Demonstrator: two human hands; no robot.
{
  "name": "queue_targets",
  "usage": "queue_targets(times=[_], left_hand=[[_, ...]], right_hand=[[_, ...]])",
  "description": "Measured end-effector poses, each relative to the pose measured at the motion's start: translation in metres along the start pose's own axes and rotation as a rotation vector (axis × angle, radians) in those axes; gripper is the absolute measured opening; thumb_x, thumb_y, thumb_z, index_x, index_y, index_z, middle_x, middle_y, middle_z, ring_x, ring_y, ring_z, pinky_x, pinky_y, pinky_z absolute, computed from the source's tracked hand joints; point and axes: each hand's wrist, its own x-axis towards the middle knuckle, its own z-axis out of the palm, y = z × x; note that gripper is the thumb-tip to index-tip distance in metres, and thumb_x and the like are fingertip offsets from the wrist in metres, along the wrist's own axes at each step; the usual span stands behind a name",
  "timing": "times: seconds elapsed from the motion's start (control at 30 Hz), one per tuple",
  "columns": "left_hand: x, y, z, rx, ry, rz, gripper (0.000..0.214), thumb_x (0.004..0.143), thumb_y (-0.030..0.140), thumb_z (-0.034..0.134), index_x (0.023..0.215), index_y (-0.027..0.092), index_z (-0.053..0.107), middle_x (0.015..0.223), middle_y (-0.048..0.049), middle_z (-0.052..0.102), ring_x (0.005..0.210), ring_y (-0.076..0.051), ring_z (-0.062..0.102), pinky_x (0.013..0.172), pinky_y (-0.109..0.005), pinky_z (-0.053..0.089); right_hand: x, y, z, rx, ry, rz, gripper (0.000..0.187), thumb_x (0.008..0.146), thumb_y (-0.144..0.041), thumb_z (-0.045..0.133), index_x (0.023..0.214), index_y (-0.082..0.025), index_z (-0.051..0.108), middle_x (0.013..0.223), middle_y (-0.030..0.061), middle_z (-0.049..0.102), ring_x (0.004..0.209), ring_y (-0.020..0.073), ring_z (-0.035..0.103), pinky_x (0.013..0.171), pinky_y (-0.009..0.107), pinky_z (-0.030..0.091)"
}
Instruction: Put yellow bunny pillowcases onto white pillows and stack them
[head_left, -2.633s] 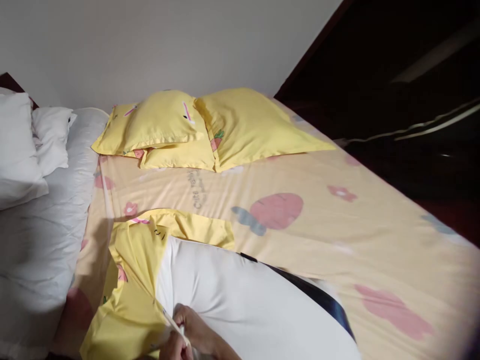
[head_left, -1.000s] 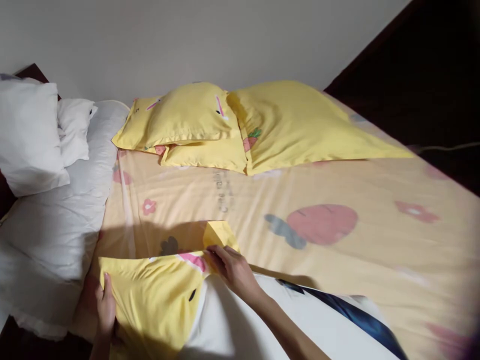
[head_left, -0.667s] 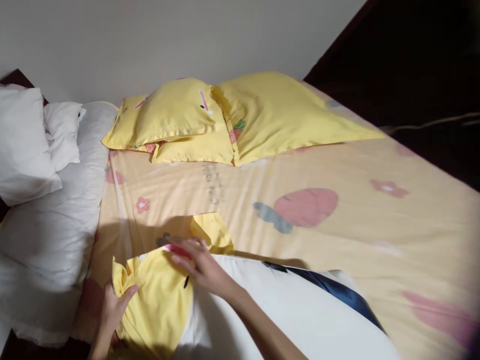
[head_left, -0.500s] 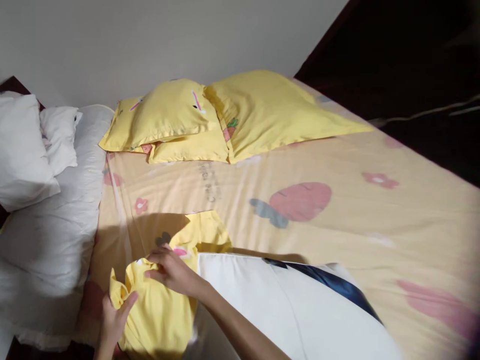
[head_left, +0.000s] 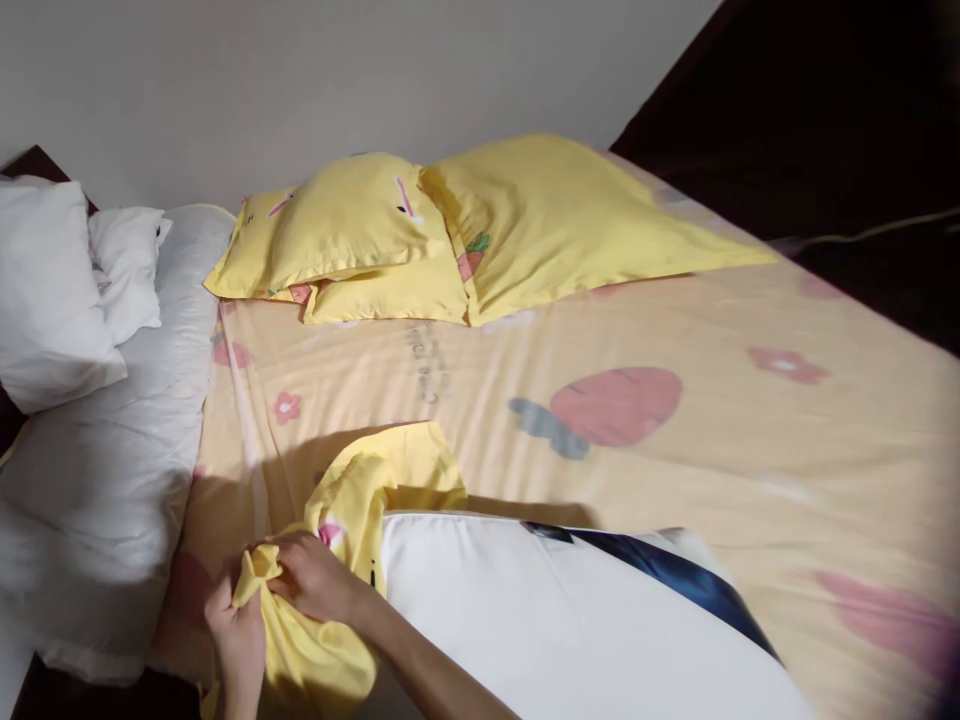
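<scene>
A yellow pillowcase (head_left: 352,500) lies bunched at the left end of a large white pillow (head_left: 555,620) at the near edge of the bed. My left hand (head_left: 236,630) is closed on a gathered fold of the pillowcase at the bottom left. My right hand (head_left: 315,578) is closed on the same bunched cloth just to the right, with its forearm crossing over the white pillow. Most of the pillow is bare; a dark blue strip (head_left: 675,575) runs along its far side.
The bed has a pale yellow sheet (head_left: 600,330) printed with pink and grey shapes. Yellow pillows (head_left: 352,235) are stacked at the far end by the wall. A white duvet (head_left: 97,480) and white pillows (head_left: 52,290) lie on the left. Dark floor shows on the right.
My hands have come together and gathered the pillowcase into a bunch at the pillow's left end. Earlier it covered more of the pillow, with my hands spread apart.
</scene>
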Motion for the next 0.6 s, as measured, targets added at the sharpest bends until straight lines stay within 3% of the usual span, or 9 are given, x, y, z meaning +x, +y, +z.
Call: queue_targets(times=[0.13, 0.27, 0.33, 0.43, 0.53, 0.6], left_hand=[[-0.001, -0.019, -0.016, -0.019, -0.089, -0.005, 0.040, 0.069, 0.046, 0.074, 0.099, 0.020, 0.075, 0.108, -0.0131, 0.074, 0.112, -0.031, 0.064, 0.104, -0.041, 0.047], [-0.012, -0.041, -0.040, -0.214, -0.185, -0.207, 0.076, 0.060, 0.055, 0.080, 0.126, 0.021, 0.061, 0.122, -0.0134, 0.068, 0.122, -0.034, 0.059, 0.102, -0.042, 0.049], [-0.016, -0.051, -0.049, -0.245, -0.202, -0.317, 0.074, 0.056, 0.057, 0.081, 0.119, 0.022, 0.065, 0.113, -0.0122, 0.072, 0.118, -0.034, 0.061, 0.101, -0.042, 0.050], [-0.006, -0.065, -0.055, -0.307, -0.134, -0.430, 0.060, 0.051, 0.064, 0.078, 0.092, 0.021, 0.074, 0.095, -0.0116, 0.075, 0.109, -0.035, 0.065, 0.097, -0.042, 0.053], [0.010, -0.078, -0.058, -0.277, -0.051, -0.421, 0.054, 0.049, 0.065, 0.078, 0.080, 0.021, 0.073, 0.090, -0.0120, 0.075, 0.104, -0.034, 0.067, 0.095, -0.043, 0.053], [0.016, -0.086, -0.060, -0.153, -0.060, -0.383, 0.053, 0.045, 0.064, 0.081, 0.074, 0.020, 0.073, 0.081, -0.0133, 0.074, 0.096, -0.036, 0.068, 0.088, -0.044, 0.055]], right_hand=[[-0.004, 0.004, 0.000, 0.287, 0.234, 0.220, 0.043, 0.087, -0.056, 0.055, 0.066, -0.019, 0.060, 0.064, 0.0026, 0.063, 0.061, 0.0159, 0.055, 0.062, 0.028, 0.042], [-0.014, 0.007, -0.001, 0.636, 0.348, 0.366, 0.054, 0.086, -0.068, 0.050, 0.061, -0.019, 0.053, 0.055, -0.0028, 0.047, 0.052, 0.0111, 0.040, 0.050, 0.024, 0.033], [-0.020, 0.006, -0.001, 0.675, 0.351, 0.408, 0.058, 0.083, -0.073, 0.050, 0.059, -0.020, 0.047, 0.052, -0.0049, 0.037, 0.051, 0.0096, 0.032, 0.047, 0.024, 0.027], [-0.026, -0.001, -0.005, 0.684, 0.284, 0.408, 0.060, 0.083, -0.077, 0.045, 0.060, -0.022, 0.039, 0.053, -0.0060, 0.032, 0.051, 0.0091, 0.029, 0.046, 0.024, 0.024], [-0.032, -0.013, -0.017, 0.590, 0.185, 0.374, 0.058, 0.087, -0.075, 0.041, 0.061, -0.023, 0.033, 0.053, -0.0069, 0.026, 0.050, 0.0090, 0.027, 0.046, 0.024, 0.024], [-0.038, -0.022, -0.030, 0.483, 0.136, 0.350, 0.055, 0.092, -0.069, 0.038, 0.063, -0.023, 0.033, 0.055, -0.0065, 0.028, 0.052, 0.0098, 0.030, 0.049, 0.024, 0.028]])
